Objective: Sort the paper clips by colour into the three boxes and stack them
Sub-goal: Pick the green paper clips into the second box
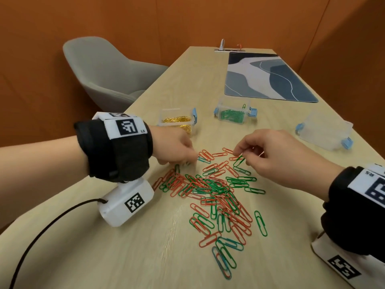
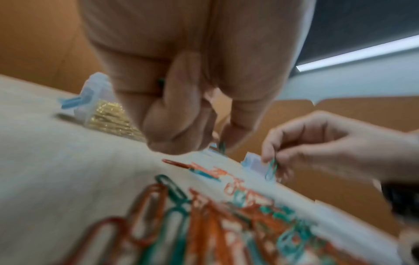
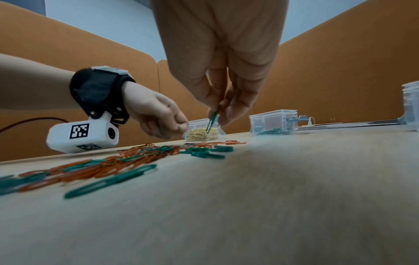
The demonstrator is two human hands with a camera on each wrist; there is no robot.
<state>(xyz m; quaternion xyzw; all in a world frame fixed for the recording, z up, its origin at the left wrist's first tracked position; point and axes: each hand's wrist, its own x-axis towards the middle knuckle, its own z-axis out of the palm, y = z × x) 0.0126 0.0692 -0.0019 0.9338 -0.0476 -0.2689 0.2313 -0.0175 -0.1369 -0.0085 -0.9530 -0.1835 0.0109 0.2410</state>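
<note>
A loose pile of red and green paper clips (image 1: 212, 195) lies mid-table. My left hand (image 1: 193, 157) hovers at the pile's far left edge with its fingers curled, and its fingertips (image 2: 229, 136) pinch a green clip (image 2: 221, 148). My right hand (image 1: 239, 155) pinches another green clip (image 3: 212, 122) just above the pile's far side. Behind the hands stand a clear box of gold clips (image 1: 177, 113) and a clear box of green clips (image 1: 233, 103). A third clear box (image 1: 325, 130), with nothing in it, sits tilted at the right.
A blue-and-white desk mat (image 1: 268, 76) covers the far right of the table, with a power strip (image 1: 229, 50) behind it. A grey chair (image 1: 108, 67) stands beyond the left edge. A black cable (image 1: 41, 226) trails from my left wrist camera. Orange partitions enclose the desk.
</note>
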